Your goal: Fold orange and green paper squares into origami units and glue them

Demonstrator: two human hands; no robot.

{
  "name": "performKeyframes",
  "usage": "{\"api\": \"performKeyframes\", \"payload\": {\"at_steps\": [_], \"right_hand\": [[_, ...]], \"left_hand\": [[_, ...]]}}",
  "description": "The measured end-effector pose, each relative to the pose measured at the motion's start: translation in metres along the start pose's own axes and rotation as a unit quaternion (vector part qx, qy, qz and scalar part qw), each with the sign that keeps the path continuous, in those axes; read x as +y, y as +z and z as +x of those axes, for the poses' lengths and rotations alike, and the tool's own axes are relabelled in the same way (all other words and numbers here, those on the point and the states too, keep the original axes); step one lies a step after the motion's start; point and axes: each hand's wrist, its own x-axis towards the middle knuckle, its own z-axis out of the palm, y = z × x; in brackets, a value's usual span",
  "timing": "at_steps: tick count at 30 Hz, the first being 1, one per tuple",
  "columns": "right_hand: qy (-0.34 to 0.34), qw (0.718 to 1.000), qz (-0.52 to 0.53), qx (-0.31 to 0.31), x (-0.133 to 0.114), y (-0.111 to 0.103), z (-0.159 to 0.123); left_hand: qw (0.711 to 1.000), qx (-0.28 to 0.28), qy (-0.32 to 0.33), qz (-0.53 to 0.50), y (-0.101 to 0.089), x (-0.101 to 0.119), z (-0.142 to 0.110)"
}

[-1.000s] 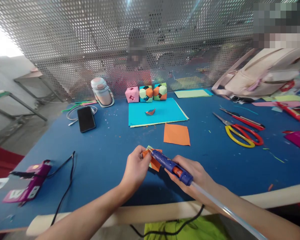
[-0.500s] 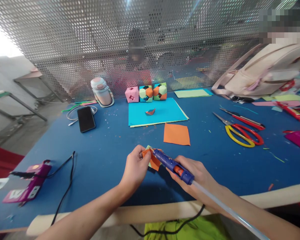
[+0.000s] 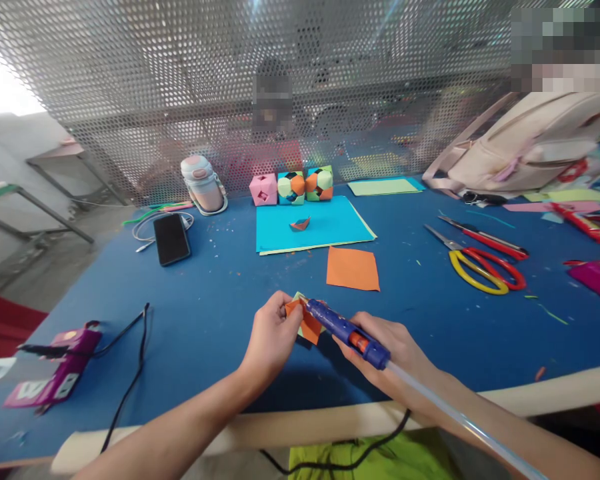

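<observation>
Between the thumb and fingers of my left hand (image 3: 275, 333) is a small folded paper piece (image 3: 310, 327) in orange and pale green. My right hand (image 3: 387, 347) grips a blue hot glue gun (image 3: 337, 323), a long clear glue stick (image 3: 460, 420) trailing from its back end. The gun's nozzle meets the upper edge of the folded paper; whether glue is coming out is too small to tell. Beyond my hands lies an orange paper square (image 3: 353, 268). A small folded paper scrap (image 3: 300, 225) rests on a blue paper sheet (image 3: 275, 237).
Three paper cubes (image 3: 291, 187) stand at the back against a perforated metal screen (image 3: 180, 100). Left are a bottle (image 3: 203, 187), a phone (image 3: 171, 239) and a purple box (image 3: 70, 363) with a black cable. Right lie scissors (image 3: 480, 270), a cutter (image 3: 500, 243) and a backpack (image 3: 535, 143).
Hardly anything differs. The glue gun's nozzle stays at the paper's edge, and the whole view has shifted very slightly.
</observation>
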Motion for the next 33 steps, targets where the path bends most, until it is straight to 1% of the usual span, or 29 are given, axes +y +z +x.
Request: {"api": "performKeyframes", "payload": {"at_steps": [3,6,11,15,19,23,26,33], "right_hand": [[-0.012,1.000,-0.001,0.000,-0.0003,-0.0001,-0.0003],[-0.009,1.000,-0.005,-0.007,-0.0003,-0.0001,-0.0008],[-0.012,1.000,-0.013,0.009,-0.0001,-0.0002,-0.0012],[0.003,1.000,-0.006,-0.013,-0.0010,-0.0008,-0.0002],[0.003,1.000,-0.010,0.012,-0.0011,-0.0008,0.0012],[-0.001,1.000,-0.003,-0.005,-0.0017,-0.0010,0.0014],[0.015,1.000,-0.001,0.001,-0.0024,-0.0014,0.0013],[0.015,1.000,-0.003,-0.005,-0.0012,-0.0013,0.0008]], "left_hand": [[1.000,-0.008,-0.007,-0.009,0.0000,-0.0008,-0.0001],[1.000,0.001,-0.001,0.000,-0.0005,-0.0008,-0.0001],[1.000,-0.001,0.002,0.002,0.0002,0.0004,0.0000],[1.000,0.000,0.001,0.006,0.0007,0.0009,0.0002],[1.000,0.001,0.001,0.004,0.0002,0.0002,-0.0002],[1.000,-0.005,-0.004,-0.011,0.0001,0.0003,-0.0004],[1.000,0.002,0.001,0.002,-0.0002,0.0014,-0.0003],[1.000,0.001,0.005,0.015,-0.0006,0.0031,-0.0005]]}}
